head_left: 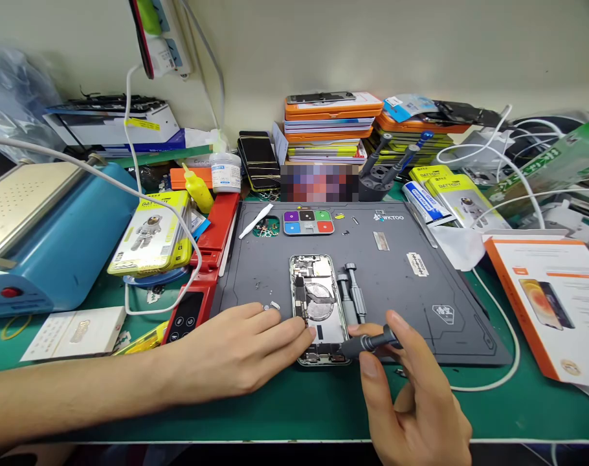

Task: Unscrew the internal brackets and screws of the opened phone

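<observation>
An opened phone (pixel 326 327) lies on the dark grey work mat (pixel 255 278), its inner parts and a round coil showing. My left hand (pixel 255 349) rests from the left with stretched fingers over the phone's lower left side; its thumb is hidden. Between the thumb and fingers of my right hand (pixel 415 395) is a grey screwdriver (pixel 367 343), tilted, its tip at the phone's lower right corner. Whether the tip touches a screw is too small to tell. Two more grey screwdrivers (pixel 355 291) lie along the phone's right edge.
Behind the phone are a coloured screw tray (pixel 308 222) and a white plastic tool (pixel 255 221). A blue machine (pixel 71 246) and yellow battery packs (pixel 151 233) stand left. An orange-and-white box (pixel 551 304) is at right. A screwdriver stand (pixel 375 184) and stacked boxes (pixel 328 129) line the back.
</observation>
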Available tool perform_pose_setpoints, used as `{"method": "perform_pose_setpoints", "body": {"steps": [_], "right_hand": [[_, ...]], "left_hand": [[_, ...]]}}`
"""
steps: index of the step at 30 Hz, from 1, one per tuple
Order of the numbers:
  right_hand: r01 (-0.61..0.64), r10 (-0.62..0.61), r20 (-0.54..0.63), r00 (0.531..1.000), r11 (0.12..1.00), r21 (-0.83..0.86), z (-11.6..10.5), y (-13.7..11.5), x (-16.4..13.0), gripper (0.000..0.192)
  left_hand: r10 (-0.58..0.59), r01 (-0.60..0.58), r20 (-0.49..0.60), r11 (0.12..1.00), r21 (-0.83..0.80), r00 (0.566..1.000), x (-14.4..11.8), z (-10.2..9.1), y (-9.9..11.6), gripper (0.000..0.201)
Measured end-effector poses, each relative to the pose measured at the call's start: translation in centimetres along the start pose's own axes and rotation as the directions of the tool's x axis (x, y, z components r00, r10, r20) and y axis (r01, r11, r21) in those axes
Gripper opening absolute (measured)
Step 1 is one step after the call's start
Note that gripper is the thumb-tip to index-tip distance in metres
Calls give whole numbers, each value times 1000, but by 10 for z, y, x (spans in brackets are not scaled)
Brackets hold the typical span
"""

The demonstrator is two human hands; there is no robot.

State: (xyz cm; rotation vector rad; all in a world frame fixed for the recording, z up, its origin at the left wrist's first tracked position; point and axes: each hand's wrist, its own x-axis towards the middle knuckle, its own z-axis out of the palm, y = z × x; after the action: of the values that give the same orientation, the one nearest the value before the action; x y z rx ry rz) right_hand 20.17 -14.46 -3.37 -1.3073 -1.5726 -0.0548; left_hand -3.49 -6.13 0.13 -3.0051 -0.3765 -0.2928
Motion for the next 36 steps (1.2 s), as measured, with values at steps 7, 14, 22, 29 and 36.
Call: {"method": "perform_pose_setpoints", "body": {"steps": [7,14,22,29,36], "right_hand": [[-50,50,-11,999,999,11,3,-3,2,70],[-30,30,-6,1000,999,23,3,0,1,75],[25,-26,14,1000,998,55,2,10,0,75],[-43,43,15,999,999,29,1,5,-3,74],[-45,45,10,999,999,1,2,5,-6,73]], "left_hand": [[-20,21,70,999,-25,997,3,1,-2,40],[-81,93,88,985,-144,993,6,-4,-5,43],[-79,92,88,983,-161,993,5,-1,-6,44],[-71,84,96,986,-141,993,4,-1,-6,43],[-65,80,116,989,-128,991,3,0,-5,41]]}}
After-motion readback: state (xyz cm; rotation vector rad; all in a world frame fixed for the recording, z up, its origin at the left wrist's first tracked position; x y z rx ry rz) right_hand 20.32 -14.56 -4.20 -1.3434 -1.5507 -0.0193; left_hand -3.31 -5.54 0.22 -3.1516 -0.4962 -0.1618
